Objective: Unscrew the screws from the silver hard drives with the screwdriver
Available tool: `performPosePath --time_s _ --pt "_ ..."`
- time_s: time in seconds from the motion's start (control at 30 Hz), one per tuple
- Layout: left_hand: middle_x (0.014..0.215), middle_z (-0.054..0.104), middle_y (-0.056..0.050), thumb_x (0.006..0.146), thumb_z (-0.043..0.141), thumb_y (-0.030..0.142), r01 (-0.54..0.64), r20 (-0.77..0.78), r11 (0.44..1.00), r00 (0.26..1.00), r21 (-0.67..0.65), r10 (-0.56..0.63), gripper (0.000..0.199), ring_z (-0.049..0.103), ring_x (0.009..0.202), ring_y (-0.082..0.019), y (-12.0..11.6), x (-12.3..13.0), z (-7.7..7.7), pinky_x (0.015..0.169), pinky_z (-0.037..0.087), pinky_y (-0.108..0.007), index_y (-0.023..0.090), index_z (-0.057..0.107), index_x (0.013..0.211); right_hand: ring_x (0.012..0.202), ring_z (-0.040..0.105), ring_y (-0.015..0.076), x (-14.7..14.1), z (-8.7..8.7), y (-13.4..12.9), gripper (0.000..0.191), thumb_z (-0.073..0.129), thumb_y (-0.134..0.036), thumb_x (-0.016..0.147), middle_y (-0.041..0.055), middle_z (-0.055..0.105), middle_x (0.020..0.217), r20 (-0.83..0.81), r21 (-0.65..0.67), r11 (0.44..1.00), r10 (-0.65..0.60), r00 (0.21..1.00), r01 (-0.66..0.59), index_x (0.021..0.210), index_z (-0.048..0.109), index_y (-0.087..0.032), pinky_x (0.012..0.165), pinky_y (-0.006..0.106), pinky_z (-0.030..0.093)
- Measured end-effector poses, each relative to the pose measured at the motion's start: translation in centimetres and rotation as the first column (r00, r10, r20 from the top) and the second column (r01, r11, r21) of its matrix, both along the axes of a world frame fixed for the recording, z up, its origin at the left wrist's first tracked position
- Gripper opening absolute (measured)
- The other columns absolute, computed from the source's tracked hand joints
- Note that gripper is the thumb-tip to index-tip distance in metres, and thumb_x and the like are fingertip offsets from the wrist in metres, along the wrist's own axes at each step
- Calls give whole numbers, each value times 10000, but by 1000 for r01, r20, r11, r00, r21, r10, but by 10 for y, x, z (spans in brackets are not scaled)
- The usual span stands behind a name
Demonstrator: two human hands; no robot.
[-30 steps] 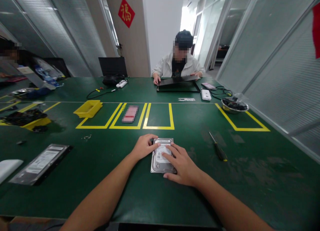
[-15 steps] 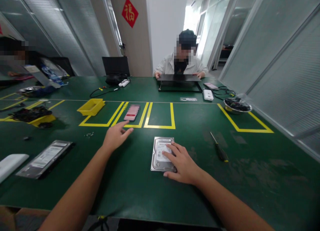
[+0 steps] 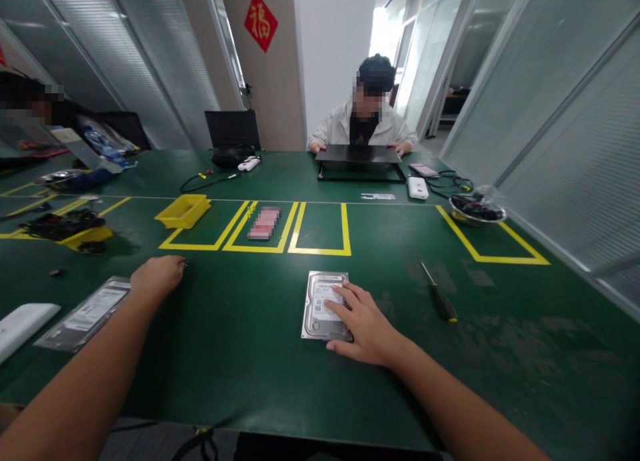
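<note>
Near the middle of the green table (image 3: 260, 381), a hard drive (image 3: 317, 309) is lying label-up, its visible casing closed. The right hand (image 3: 367, 326) is resting on it, fingers spread, not clamping. Well to the left, the left hand (image 3: 159, 274) is bending its fingers beside a tiny item (image 3: 185, 264); whether they are gripping it cannot be told. Handling appears unfinished: the screwdriver (image 3: 439, 300) is lying out of hand, and no completed step is showing.
</note>
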State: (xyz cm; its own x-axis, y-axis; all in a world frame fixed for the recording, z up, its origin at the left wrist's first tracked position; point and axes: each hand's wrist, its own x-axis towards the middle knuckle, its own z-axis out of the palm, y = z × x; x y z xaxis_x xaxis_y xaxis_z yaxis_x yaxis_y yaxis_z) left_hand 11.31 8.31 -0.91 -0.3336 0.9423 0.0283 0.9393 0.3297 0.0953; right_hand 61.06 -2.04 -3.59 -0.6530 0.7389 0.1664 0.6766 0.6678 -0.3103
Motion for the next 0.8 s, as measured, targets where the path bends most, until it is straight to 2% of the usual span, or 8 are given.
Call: performPosePath --time_s 0.13,0.3,0.53,0.8 --pt "1142 676 -147 893 437 403 8 -92 989 996 -150 -22 441 614 1001 -338 2 0 1 830 494 -454 178 705 1163 1414 223 380 0 0 0 776 606 -637 809 158 342 1528 -1 -3 1000 2 1000 -2 1448 440 -229 1113 564 264" --pt "1214 648 -162 932 360 363 12 -158 977 986 -212 -46 457 604 1045 -340 3 2 4 828 485 -431 205 671 1226 1414 223 374 0 -1 0 773 611 -630 810 152 341 1530 -4 2 1000 -1 1000 1 1449 442 -229 1126 553 251" --pt "1188 657 -178 880 476 355 -14 -211 978 977 -206 -31 404 612 970 -312 7 3 0 813 481 -417 198 681 1190 1417 215 373 1 -1 1 790 596 -654 807 156 338 1527 7 -11 1000 6 1000 -6 1449 441 -221 1131 552 240" --pt "1200 649 -167 894 464 325 76 -275 989 955 -130 -109 404 572 1007 -320 6 4 -9 825 453 -416 211 673 1221 1425 201 372 1 -2 1 793 578 -665 812 158 329 1532 19 -12 1000 5 1000 -5 1452 439 -218 1135 553 233"
